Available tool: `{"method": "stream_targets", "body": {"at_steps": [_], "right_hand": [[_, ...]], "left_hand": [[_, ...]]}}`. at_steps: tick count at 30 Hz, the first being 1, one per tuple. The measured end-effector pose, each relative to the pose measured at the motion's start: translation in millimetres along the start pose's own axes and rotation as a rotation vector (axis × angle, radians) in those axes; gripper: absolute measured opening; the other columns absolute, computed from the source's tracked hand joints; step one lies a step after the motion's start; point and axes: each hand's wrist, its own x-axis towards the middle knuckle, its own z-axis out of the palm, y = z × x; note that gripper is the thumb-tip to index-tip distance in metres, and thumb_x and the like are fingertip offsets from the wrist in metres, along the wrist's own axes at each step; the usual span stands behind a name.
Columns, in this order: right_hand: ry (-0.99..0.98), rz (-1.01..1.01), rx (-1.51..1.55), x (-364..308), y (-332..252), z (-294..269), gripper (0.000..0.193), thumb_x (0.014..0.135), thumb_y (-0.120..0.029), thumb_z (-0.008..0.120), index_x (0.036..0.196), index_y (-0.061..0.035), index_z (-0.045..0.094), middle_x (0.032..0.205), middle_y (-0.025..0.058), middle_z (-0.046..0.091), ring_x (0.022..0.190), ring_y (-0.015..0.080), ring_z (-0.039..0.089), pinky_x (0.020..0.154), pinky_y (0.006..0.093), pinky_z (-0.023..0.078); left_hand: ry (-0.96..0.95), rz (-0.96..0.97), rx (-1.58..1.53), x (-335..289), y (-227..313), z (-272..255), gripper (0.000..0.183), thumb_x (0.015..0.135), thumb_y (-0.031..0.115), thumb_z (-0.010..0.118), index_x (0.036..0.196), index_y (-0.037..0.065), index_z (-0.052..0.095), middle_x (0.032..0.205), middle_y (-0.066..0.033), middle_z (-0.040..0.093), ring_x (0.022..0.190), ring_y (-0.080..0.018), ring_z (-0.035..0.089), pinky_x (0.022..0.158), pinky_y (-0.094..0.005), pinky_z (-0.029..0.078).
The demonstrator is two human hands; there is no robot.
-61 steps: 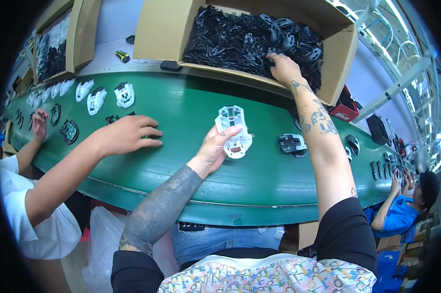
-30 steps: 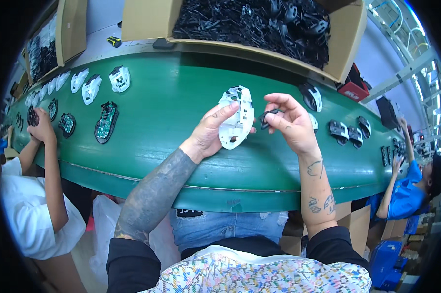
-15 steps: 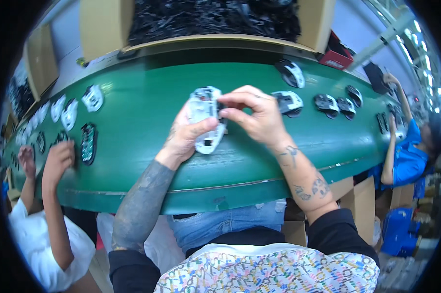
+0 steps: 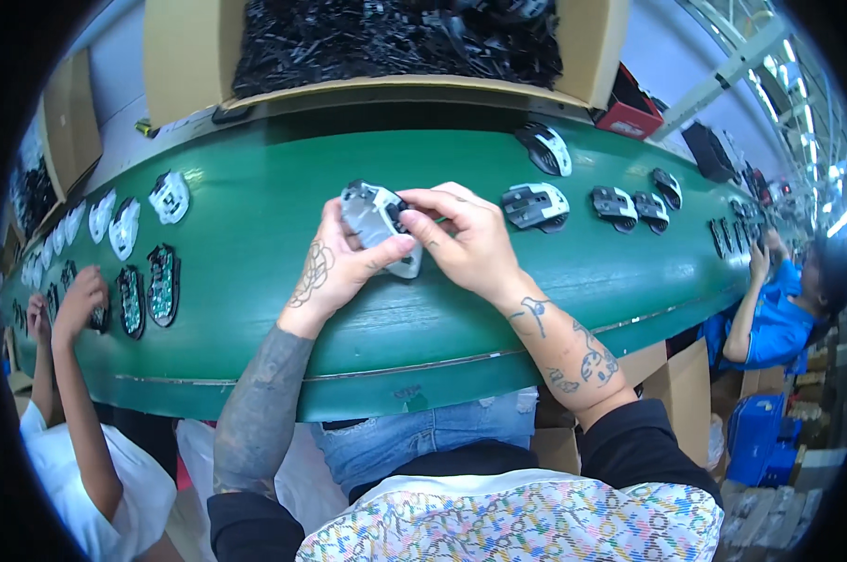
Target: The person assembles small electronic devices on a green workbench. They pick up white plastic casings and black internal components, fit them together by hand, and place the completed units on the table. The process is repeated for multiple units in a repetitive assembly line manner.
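A white and grey computer mouse shell [image 4: 371, 221] with black parts is held above the green table in front of me. My left hand [image 4: 349, 251] grips it from its left side, with the thumb across its near part. At the shell's right edge, the thumb and fingers of my right hand [image 4: 463, 232] pinch a small black part [image 4: 401, 214]. My fingers partly hide that piece. On the right lie several assembled white and black mouse shells [image 4: 536, 206]. White shells [image 4: 170, 197] rest at the left, near green circuit boards set in black bases [image 4: 163, 286].
The green table [image 4: 283, 201] curves across the view. Beyond it stands a cardboard box [image 4: 189, 66] full of small black parts, with a red box [image 4: 631, 108] to its right. A co-worker's hands [image 4: 81, 300] work at the left; another person in blue [image 4: 770, 309] sits at the right.
The mouse shell has turned in my hands, from its hollow inner side to its outer side. My right hand moved slightly left. The left co-worker's hands moved left, uncovering another circuit board.
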Motion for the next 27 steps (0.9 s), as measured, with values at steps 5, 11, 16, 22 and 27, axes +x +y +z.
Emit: {"method": "stream_targets", "body": {"at_steps": [5, 11, 16, 22, 27], "right_hand": [[-0.009, -0.036, -0.113, 17, 0, -8, 0.018, 0.082, -0.014, 0.070, 0.097, -0.0049, 0.070, 0.087, 0.0096, 0.067, 0.073, 0.0165, 0.065, 0.063, 0.0276, 0.053], [0.242, -0.004, -0.552, 142, 61, -78, 0.022, 0.083, -0.022, 0.064, 0.095, -0.0044, 0.070, 0.086, 0.0139, 0.069, 0.081, 0.0265, 0.067, 0.075, 0.0343, 0.052], [-0.317, 0.337, -1.123, 225, 129, -108, 0.044, 0.082, -0.016, 0.055, 0.126, -0.0177, 0.058, 0.126, 0.0136, 0.057, 0.118, 0.0308, 0.053, 0.102, 0.0383, 0.042], [-0.219, 0.312, -1.095, 223, 121, -104, 0.044, 0.073, -0.029, 0.075, 0.110, -0.0080, 0.066, 0.108, 0.0169, 0.065, 0.101, 0.0326, 0.062, 0.090, 0.0384, 0.048], [-0.007, 0.217, -1.017, 212, 100, -125, 0.034, 0.078, -0.036, 0.070, 0.095, -0.0060, 0.069, 0.095, 0.0180, 0.068, 0.095, 0.0349, 0.064, 0.087, 0.0425, 0.049]], "left_hand": [[-0.039, -0.065, -0.236, 0, -4, -12, 0.072, 0.076, 0.012, 0.073, 0.132, -0.003, 0.031, 0.111, -0.0163, 0.060, 0.103, -0.0221, 0.061, 0.090, -0.0340, 0.049], [-0.036, 0.003, -0.280, 3, 3, -14, 0.066, 0.077, 0.011, 0.071, 0.131, 0.000, 0.034, 0.109, -0.0147, 0.061, 0.101, -0.0214, 0.061, 0.090, -0.0352, 0.049], [-0.022, 0.025, -0.324, 10, 0, -11, 0.060, 0.081, 0.012, 0.068, 0.130, 0.002, 0.035, 0.113, -0.0125, 0.058, 0.108, -0.0203, 0.057, 0.093, -0.0349, 0.047], [-0.014, -0.021, -0.474, 9, 1, -18, 0.066, 0.081, 0.017, 0.071, 0.132, -0.001, 0.035, 0.117, -0.0127, 0.055, 0.108, -0.0201, 0.057, 0.092, -0.0349, 0.048], [0.003, -0.003, -0.479, 9, 3, -20, 0.060, 0.082, 0.016, 0.069, 0.129, -0.002, 0.038, 0.115, -0.0119, 0.058, 0.106, -0.0199, 0.058, 0.092, -0.0344, 0.048]]}}
